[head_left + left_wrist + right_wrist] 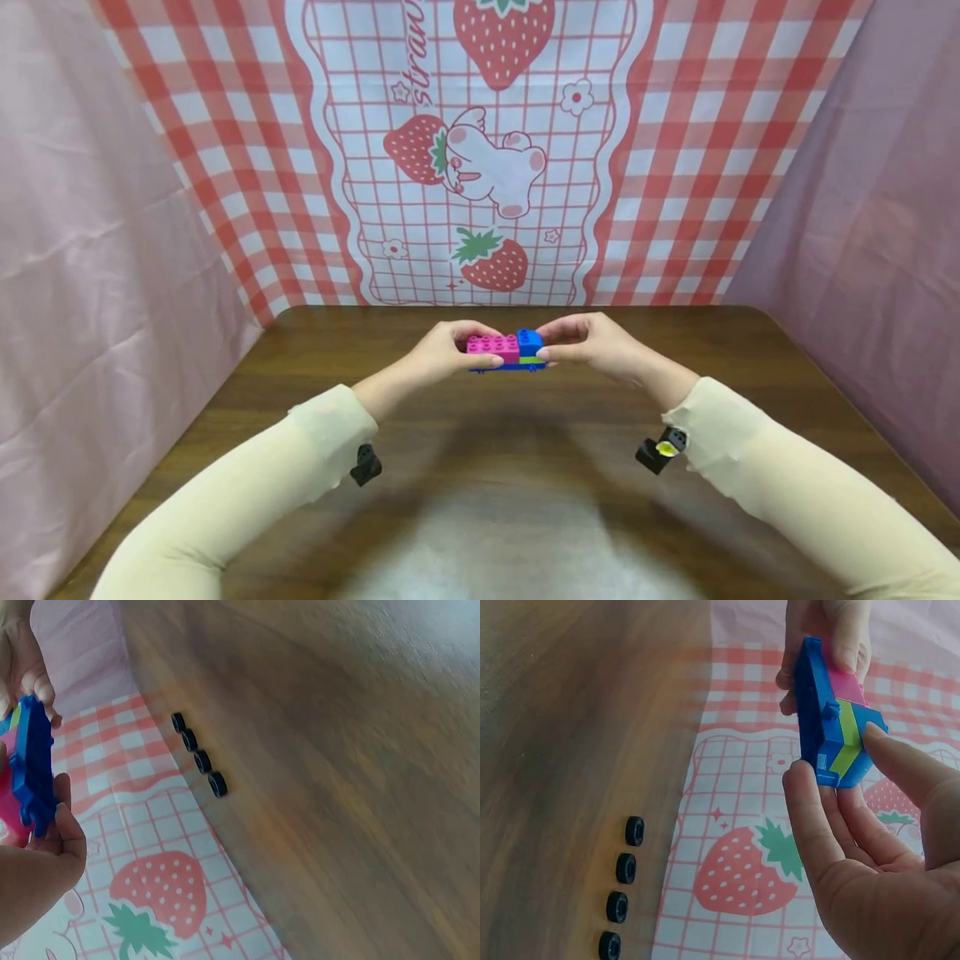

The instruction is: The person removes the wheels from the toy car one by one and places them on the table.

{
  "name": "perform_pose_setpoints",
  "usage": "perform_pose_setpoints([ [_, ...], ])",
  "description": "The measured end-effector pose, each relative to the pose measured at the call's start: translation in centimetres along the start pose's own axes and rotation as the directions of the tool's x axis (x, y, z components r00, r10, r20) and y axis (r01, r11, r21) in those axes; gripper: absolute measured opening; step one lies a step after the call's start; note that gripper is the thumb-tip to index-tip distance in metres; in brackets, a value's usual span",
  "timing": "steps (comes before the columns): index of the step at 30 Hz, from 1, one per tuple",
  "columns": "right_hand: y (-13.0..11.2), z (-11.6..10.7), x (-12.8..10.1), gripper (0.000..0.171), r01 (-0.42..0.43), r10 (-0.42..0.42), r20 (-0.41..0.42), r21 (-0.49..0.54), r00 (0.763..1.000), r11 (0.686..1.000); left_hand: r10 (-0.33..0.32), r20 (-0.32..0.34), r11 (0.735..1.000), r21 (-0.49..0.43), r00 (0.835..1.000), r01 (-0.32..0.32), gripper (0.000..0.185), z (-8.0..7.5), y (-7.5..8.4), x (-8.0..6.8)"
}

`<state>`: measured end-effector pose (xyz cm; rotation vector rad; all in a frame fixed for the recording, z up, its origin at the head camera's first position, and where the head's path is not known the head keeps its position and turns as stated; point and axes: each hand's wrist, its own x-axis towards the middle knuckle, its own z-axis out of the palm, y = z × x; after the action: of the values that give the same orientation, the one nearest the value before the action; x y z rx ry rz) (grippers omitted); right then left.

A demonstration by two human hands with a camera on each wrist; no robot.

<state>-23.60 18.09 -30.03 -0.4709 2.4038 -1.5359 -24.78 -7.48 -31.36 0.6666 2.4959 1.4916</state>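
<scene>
Both hands hold a toy building-block truck above the table, near its far side. Its pink studded brick (492,347) lies toward the left, with a blue cab brick (529,341) at the right end, a lime green layer under the cab and a blue base (812,705) below. The left hand (441,347) grips the pink end, thumb along the near side. At the cab end, the right hand (604,347) pinches the truck between thumb and fingers. In the right wrist view, the base's underside faces left, with small pegs along its edge and no wheels on them.
Several small black wheels (626,868) stand in a row on the wooden table (510,467), close to its far edge. Behind hangs a red checked strawberry cloth (697,150), and pink curtains (112,250) close in both sides. Small black cameras (366,465) sit at the wrists.
</scene>
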Motion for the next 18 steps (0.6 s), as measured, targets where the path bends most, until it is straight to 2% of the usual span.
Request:
perform_pose_setpoints([
  [3,0.2,0.2,0.3,0.045,-0.014,0.014,-0.026,-0.011,1.000,1.000,-0.004,0.001,1.000,-0.020,1.000,0.004,0.037,-0.8,-0.4,0.0],
  [5,0.4,0.2,0.5,0.045,-0.017,0.016,-0.046,-0.026,0.999,1.000,-0.006,0.001,1.000,0.000,1.000,0.006,0.038,-1.1,-0.4,0.1],
  [9,0.7,0.5,1.3,0.044,-0.011,0.007,-0.079,-0.049,0.997,0.999,0.011,-0.027,0.992,0.125,1.000,-0.008,0.039,-1.7,-0.5,0.5],
  [13,1.2,1.1,2.4,0.042,-0.025,0.019,-0.127,-0.043,0.992,0.999,0.016,-0.068,0.964,0.264,0.998,0.002,0.041,-1.9,-0.6,0.9],
  [18,2.2,2.0,4.1,0.041,-0.031,0.023,-0.169,-0.045,0.985,0.998,-0.017,-0.091,0.944,0.328,0.996,0.046,0.041,-1.9,-1.4,1.6],
])
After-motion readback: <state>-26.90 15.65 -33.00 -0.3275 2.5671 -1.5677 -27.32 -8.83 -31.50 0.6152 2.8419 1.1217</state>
